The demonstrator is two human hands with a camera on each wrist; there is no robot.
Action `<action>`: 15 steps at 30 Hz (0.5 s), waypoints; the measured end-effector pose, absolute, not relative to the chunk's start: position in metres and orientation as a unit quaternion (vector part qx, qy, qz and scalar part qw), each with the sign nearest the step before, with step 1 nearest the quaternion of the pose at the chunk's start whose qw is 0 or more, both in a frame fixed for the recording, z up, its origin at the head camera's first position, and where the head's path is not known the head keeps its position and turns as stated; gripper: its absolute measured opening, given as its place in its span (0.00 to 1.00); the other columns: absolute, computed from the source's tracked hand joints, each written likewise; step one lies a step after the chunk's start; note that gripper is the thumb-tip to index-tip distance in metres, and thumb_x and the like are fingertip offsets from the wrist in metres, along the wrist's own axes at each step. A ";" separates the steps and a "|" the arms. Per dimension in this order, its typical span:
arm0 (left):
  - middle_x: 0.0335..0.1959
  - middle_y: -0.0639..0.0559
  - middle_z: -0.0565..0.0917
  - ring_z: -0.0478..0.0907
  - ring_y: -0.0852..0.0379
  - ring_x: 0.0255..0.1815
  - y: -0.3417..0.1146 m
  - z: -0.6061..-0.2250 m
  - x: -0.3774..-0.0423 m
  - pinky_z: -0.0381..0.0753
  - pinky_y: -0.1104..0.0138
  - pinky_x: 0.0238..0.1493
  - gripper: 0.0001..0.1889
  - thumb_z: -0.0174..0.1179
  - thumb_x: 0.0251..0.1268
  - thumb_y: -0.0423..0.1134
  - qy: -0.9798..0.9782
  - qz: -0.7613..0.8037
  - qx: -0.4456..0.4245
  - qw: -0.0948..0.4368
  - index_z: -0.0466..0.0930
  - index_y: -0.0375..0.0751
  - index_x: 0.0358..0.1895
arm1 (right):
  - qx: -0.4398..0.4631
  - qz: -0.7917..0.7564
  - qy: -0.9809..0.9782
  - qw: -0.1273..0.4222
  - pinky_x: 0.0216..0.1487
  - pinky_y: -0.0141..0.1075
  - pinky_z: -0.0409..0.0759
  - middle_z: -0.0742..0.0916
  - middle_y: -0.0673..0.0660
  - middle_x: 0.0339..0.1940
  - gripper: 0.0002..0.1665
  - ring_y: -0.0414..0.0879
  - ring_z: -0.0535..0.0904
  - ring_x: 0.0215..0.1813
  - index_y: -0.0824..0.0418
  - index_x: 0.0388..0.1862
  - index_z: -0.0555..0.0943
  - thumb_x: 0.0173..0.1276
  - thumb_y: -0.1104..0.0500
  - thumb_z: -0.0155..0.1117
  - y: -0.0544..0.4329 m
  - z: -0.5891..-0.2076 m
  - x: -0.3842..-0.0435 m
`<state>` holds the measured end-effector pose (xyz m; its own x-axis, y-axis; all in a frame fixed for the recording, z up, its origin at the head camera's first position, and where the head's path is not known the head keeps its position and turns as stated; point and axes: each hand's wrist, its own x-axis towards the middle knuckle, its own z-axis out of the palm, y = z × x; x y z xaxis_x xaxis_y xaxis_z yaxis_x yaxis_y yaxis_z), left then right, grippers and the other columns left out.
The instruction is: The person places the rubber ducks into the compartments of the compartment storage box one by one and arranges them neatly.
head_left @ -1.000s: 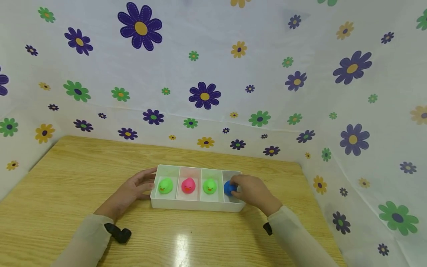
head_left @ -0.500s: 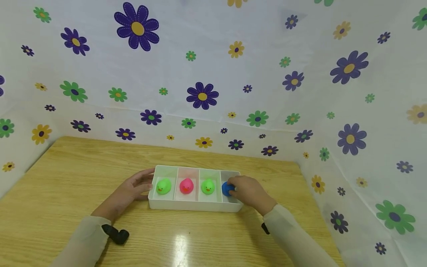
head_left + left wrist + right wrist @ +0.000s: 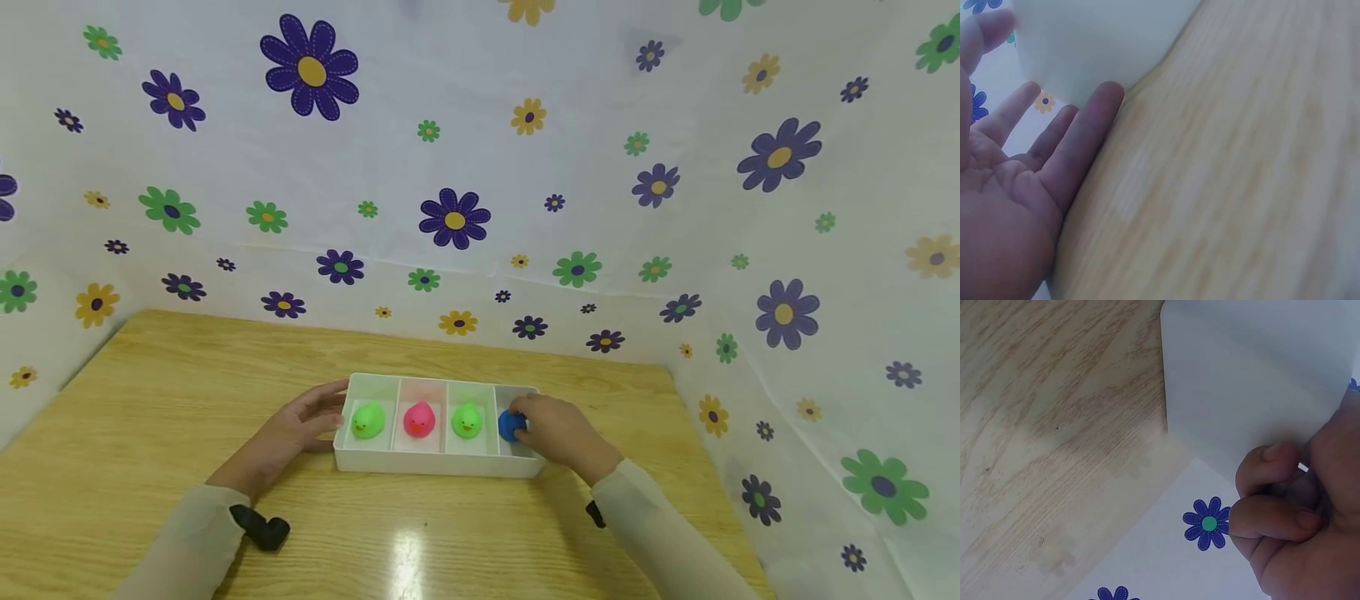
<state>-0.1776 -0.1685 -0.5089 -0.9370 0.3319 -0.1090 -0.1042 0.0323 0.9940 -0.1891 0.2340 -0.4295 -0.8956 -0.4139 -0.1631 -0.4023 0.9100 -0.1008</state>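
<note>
A white tray (image 3: 438,463) with a row of compartments lies on the table. From left to right in it sit a green rubber duck (image 3: 369,420), a pink rubber duck (image 3: 419,420), another green rubber duck (image 3: 467,421) and a blue toy duck (image 3: 512,426). My right hand (image 3: 561,431) reaches over the tray's right end and pinches the blue duck, which it partly hides. In the right wrist view, the other fingers (image 3: 1272,519) curl outside the end wall. At the tray's left end my left hand (image 3: 296,427) rests with its fingers extended, their tips (image 3: 1110,94) against the wall.
The wooden table (image 3: 337,542) reaches back to a white flower-printed cloth (image 3: 480,150), which also hangs along both sides. Each wrist carries a black strap mount; the left mount (image 3: 261,528) shows below the sleeve edge.
The head view has shifted slightly. Both hands and the ducks keep nearly the same places relative to the tray, and my right fingers stay on the blue duck.
</note>
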 end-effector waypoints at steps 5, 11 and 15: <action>0.77 0.33 0.63 0.65 0.36 0.75 -0.166 -0.509 -0.178 0.85 0.47 0.57 0.36 0.62 0.76 0.42 0.700 0.691 0.076 0.161 0.58 0.45 0.82 | -0.213 -0.062 0.973 0.069 0.56 0.48 0.86 0.87 0.54 0.53 0.22 0.49 0.85 0.52 0.59 0.60 0.84 0.71 0.52 0.72 0.241 -0.428 -0.184; 0.78 0.38 0.62 0.63 0.35 0.76 -0.171 -0.512 -0.180 0.84 0.50 0.60 0.37 0.62 0.76 0.48 0.706 0.683 0.064 0.178 0.58 0.52 0.82 | -0.183 -0.123 0.975 -0.026 0.46 0.46 0.87 0.89 0.53 0.49 0.16 0.49 0.86 0.45 0.58 0.57 0.85 0.74 0.54 0.67 0.255 -0.422 -0.186; 0.78 0.39 0.62 0.65 0.36 0.76 -0.178 -0.511 -0.183 0.83 0.52 0.61 0.37 0.60 0.78 0.50 0.706 0.682 0.058 0.181 0.56 0.52 0.83 | -0.148 -0.164 0.971 -0.096 0.30 0.36 0.79 0.89 0.54 0.45 0.14 0.42 0.76 0.28 0.59 0.54 0.86 0.73 0.58 0.65 0.270 -0.421 -0.193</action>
<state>-0.1833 -0.1780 -0.5108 -0.9280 0.3287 -0.1756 -0.1642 0.0622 0.9845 -0.1928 0.2695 -0.4209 -0.9380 -0.2558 0.2339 -0.3184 0.9026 -0.2896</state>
